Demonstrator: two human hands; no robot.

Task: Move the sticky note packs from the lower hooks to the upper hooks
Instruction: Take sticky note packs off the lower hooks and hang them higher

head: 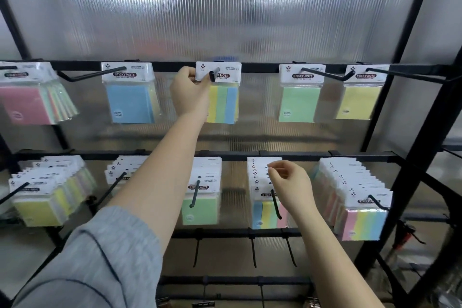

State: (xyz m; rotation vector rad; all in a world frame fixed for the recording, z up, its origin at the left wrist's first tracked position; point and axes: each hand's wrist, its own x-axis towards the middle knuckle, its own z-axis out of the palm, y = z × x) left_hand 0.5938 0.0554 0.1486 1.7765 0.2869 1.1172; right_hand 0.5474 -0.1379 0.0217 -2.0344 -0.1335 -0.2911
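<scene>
My left hand [190, 92] pinches the white header of a striped yellow, green and blue sticky note pack [223, 104] that hangs at the middle upper hook [212, 75]. My right hand [291, 182] hovers with loosely curled fingers in front of the row of striped packs [265, 215] on a lower hook [275, 204]; it holds nothing. Other packs hang on the upper bar: pink [27, 105], blue [130, 102], green [298, 104] and yellow [357, 102]. Several more packs fill the lower hooks, among them a green one [200, 210].
The black metal rack frame [410, 147] rises on the right with a ribbed translucent panel [225, 7] behind it. An empty upper hook [87, 75] juts out at the left. Bare hooks [253, 250] hang from a lower bar under my arms.
</scene>
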